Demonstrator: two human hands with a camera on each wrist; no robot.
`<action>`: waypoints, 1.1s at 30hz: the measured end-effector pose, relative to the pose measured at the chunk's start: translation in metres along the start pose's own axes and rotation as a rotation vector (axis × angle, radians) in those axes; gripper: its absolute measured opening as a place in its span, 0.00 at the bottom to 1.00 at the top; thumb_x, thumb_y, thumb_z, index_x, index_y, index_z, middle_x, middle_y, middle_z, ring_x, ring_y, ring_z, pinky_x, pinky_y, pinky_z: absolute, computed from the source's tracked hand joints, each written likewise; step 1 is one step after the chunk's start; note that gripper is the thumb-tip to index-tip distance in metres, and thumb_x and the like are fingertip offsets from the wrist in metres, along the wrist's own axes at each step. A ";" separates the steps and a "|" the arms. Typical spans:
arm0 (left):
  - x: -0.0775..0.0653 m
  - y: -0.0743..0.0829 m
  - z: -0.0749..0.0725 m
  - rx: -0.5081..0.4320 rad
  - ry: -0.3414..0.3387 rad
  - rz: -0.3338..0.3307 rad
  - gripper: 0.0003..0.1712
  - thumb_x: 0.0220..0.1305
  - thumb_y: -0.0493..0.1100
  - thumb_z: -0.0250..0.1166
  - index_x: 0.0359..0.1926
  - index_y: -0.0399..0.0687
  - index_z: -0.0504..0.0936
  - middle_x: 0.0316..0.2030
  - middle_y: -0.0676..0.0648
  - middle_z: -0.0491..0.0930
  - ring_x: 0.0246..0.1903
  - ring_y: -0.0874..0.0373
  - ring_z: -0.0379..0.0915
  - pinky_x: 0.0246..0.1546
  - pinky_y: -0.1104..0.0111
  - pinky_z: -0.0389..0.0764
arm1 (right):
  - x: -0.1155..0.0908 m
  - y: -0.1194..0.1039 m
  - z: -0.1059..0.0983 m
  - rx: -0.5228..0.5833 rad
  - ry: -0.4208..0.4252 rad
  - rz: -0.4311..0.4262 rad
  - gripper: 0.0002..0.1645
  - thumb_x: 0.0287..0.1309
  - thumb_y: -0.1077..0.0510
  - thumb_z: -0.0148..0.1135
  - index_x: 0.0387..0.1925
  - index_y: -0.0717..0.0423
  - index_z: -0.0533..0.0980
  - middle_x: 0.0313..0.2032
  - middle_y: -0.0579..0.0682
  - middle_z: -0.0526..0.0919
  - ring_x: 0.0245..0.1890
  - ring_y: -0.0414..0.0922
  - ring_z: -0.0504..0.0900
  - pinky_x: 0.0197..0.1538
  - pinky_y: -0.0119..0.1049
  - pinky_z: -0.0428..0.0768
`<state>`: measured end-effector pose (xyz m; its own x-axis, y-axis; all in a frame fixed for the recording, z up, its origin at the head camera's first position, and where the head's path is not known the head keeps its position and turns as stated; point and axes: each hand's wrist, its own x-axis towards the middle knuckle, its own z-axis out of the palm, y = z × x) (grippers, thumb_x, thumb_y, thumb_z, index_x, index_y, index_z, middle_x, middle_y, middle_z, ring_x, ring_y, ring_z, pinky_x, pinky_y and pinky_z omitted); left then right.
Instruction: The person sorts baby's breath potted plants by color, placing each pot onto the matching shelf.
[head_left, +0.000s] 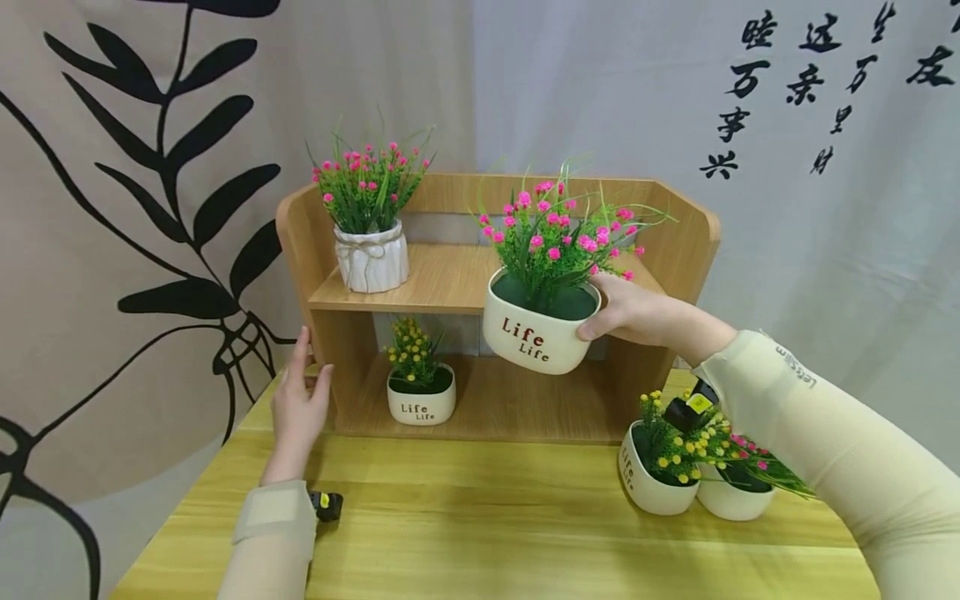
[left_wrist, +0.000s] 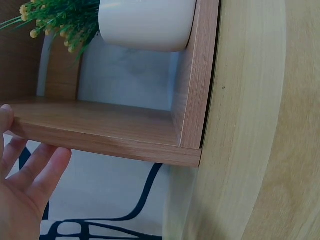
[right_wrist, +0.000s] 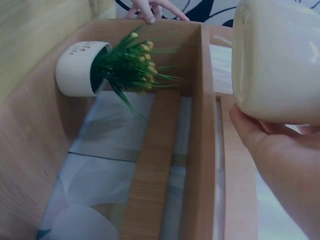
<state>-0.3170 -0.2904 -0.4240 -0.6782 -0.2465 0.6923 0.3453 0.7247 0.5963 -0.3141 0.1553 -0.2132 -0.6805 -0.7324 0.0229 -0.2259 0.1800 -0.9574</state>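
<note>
My right hand (head_left: 630,312) grips the rim and side of a white oval "Life" flowerpot (head_left: 536,337) with pink flowers, thumb on the outer wall. The pot is tilted and raised in front of the upper shelf (head_left: 442,271) of a wooden shelf unit. In the right wrist view, the fingers support the cream pot (right_wrist: 280,65) near its base. My left hand (head_left: 300,408) touches the unit's left side panel (head_left: 322,367), its fingers fairly straight along the outside and the thumb at the front edge. The left wrist view shows the fingers (left_wrist: 45,175) against this panel.
A white pot tied with twine (head_left: 372,258) stands upper left with pink flowers. Below sits a small yellow-flowered pot (head_left: 422,396). At the table's right, another yellow-flowered pot (head_left: 652,475) stands beside a pink-flowered one (head_left: 738,496). A printed curtain (head_left: 600,83) hangs behind.
</note>
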 end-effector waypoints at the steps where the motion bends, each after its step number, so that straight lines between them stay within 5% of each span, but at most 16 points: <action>1: 0.000 0.000 0.000 0.004 0.000 -0.001 0.43 0.68 0.35 0.60 0.76 0.66 0.52 0.52 0.32 0.75 0.34 0.35 0.79 0.33 0.45 0.78 | 0.001 -0.002 -0.001 -0.001 0.001 -0.009 0.65 0.39 0.50 0.80 0.65 0.71 0.47 0.51 0.63 0.75 0.49 0.48 0.79 0.54 0.36 0.77; 7: 0.001 -0.001 0.000 0.008 -0.005 -0.013 0.42 0.69 0.36 0.59 0.76 0.67 0.51 0.51 0.32 0.75 0.34 0.35 0.79 0.33 0.45 0.78 | 0.010 -0.010 -0.007 -0.008 0.033 0.014 0.74 0.38 0.50 0.81 0.70 0.69 0.38 0.58 0.68 0.64 0.50 0.45 0.77 0.54 0.32 0.75; 14: -0.002 0.000 0.000 -0.005 -0.019 -0.019 0.43 0.69 0.37 0.60 0.76 0.67 0.51 0.52 0.32 0.75 0.34 0.35 0.79 0.34 0.45 0.79 | 0.022 -0.002 -0.010 0.014 0.025 0.006 0.70 0.41 0.55 0.78 0.71 0.69 0.39 0.52 0.63 0.74 0.49 0.46 0.79 0.55 0.33 0.75; 28: 0.002 0.001 0.001 0.008 -0.003 -0.020 0.43 0.68 0.36 0.60 0.75 0.69 0.51 0.52 0.32 0.75 0.34 0.36 0.80 0.32 0.45 0.79 | 0.041 0.002 -0.010 0.002 0.068 0.077 0.80 0.40 0.49 0.80 0.74 0.62 0.28 0.56 0.66 0.72 0.52 0.45 0.77 0.68 0.47 0.60; 33: -0.001 0.000 0.000 0.009 0.001 -0.011 0.44 0.68 0.35 0.60 0.76 0.68 0.51 0.53 0.32 0.75 0.34 0.36 0.80 0.32 0.46 0.80 | 0.047 0.002 -0.007 -0.012 0.073 0.074 0.73 0.44 0.53 0.75 0.74 0.62 0.31 0.56 0.66 0.72 0.51 0.46 0.77 0.67 0.46 0.63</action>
<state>-0.3165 -0.2901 -0.4246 -0.6815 -0.2553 0.6858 0.3315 0.7278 0.6003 -0.3513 0.1259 -0.2117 -0.7445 -0.6671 -0.0270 -0.1806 0.2401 -0.9538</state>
